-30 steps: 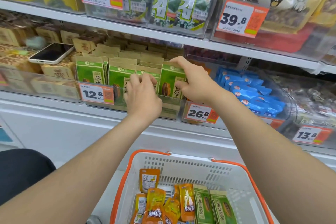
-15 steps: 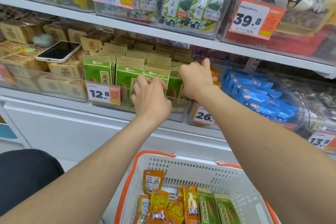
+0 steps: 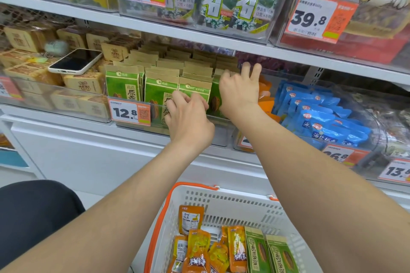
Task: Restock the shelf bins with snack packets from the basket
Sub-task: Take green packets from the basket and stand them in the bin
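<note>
While a phone [image 3: 76, 62] is lying on the tan packets [image 3: 84, 83] in the neighbouring bin, the upper shelf [image 3: 244, 44] is hanging low over the green packets [image 3: 159, 93], leaving only a narrow gap above their tops. Orange packets [image 3: 265, 95] and blue packets [image 3: 321, 115] are crowding the right side. The left hand [image 3: 188, 122] is curling its fingers over a front green packet behind the clear bin [image 3: 219, 135] wall. The right hand [image 3: 238, 93], fingers spread wide, is pressing against the rightmost row. Below, the basket [image 3: 221, 204] is holding more snack packets [image 3: 197, 248].
</note>
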Demonstrator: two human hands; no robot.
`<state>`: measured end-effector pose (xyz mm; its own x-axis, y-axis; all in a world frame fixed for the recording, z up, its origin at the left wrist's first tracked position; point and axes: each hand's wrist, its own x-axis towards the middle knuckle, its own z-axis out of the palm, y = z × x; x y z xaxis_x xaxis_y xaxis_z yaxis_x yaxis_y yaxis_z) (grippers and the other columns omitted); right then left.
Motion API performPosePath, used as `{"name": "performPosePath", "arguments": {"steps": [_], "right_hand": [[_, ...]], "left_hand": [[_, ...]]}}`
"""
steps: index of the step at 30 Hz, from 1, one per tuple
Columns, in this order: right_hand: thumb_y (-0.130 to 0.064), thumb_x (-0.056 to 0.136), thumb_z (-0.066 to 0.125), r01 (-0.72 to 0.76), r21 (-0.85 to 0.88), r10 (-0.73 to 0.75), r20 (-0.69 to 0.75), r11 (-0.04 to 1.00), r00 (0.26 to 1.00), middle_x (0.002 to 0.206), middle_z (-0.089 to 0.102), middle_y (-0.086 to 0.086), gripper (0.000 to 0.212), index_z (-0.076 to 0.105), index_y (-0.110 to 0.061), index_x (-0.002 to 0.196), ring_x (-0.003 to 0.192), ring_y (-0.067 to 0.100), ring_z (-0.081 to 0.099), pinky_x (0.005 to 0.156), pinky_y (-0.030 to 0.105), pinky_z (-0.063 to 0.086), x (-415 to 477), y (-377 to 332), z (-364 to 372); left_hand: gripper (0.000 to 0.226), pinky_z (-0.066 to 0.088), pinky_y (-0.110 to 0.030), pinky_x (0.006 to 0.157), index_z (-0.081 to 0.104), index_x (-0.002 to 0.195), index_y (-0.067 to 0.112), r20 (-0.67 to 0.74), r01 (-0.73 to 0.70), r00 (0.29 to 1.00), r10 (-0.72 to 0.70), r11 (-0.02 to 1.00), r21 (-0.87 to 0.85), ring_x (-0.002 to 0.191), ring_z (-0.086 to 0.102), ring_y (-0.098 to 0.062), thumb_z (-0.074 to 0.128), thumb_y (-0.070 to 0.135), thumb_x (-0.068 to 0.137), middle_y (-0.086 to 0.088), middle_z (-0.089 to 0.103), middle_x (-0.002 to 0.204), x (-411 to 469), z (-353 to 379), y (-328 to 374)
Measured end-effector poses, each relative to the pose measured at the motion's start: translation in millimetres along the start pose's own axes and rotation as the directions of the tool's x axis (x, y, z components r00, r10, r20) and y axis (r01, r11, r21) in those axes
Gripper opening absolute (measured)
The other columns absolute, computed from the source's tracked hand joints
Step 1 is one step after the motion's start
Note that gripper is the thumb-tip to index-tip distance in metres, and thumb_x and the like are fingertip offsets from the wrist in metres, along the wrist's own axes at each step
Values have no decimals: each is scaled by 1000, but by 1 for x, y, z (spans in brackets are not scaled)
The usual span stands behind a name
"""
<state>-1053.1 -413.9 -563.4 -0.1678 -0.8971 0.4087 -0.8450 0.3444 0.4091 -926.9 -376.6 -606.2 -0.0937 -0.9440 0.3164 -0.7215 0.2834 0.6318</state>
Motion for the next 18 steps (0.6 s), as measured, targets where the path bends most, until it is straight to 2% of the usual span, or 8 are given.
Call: {"name": "performPosePath", "arguments": {"steps": [6, 10, 14, 16, 18], "right_hand": [[-28, 73, 76, -79, -28, 79, -24, 996, 997, 123, 63, 16, 54, 64, -12, 122, 128, 41, 43, 111, 57, 26, -1, -10, 8], [-31, 58, 87, -190, 69, 198, -144, 979, 970, 111, 59, 16, 57, 62, -12, 106, 104, 36, 50, 91, 50, 37, -8, -5, 17], [-27, 58, 91, -225, 171, 262, -243, 959, 934, 101, 55, 11, 59, 52, -15, 101, 93, 32, 51, 77, 44, 36, -22, -1, 24], [-22, 68, 85, -210, 204, 267, -316, 956, 910, 100, 53, 9, 48, 50, -16, 101, 91, 31, 50, 75, 43, 34, -33, 0, 23], [-13, 77, 72, -138, 269, 243, -411, 953, 879, 96, 53, 8, 28, 54, -16, 98, 88, 31, 49, 74, 43, 33, -48, 2, 24]], "left_hand": [[38, 29, -36, 91, 53, 109, 29, 5, -15, 1000, 15, 1000, 13, 120, 34, -29, 62, 3, 83, 0, 30, 120, 2, 4, -2], [36, 28, -35, 91, 52, 107, 29, -33, -47, 998, 48, 998, 37, 118, 34, -27, 65, 6, 83, 1, 28, 116, -1, 6, -4], [28, 35, -39, 91, 54, 106, 25, -124, -135, 980, 155, 979, 154, 109, 38, -29, 65, 14, 82, -2, 39, 114, -9, 15, -9], [25, 39, -40, 84, 54, 102, 22, -171, -201, 956, 241, 955, 220, 100, 41, -28, 64, 17, 80, -3, 45, 107, -13, 20, -14], [19, 40, -41, 78, 52, 98, 20, -193, -274, 926, 326, 928, 253, 93, 43, -26, 62, 21, 81, -2, 49, 99, -18, 25, -20]]}}
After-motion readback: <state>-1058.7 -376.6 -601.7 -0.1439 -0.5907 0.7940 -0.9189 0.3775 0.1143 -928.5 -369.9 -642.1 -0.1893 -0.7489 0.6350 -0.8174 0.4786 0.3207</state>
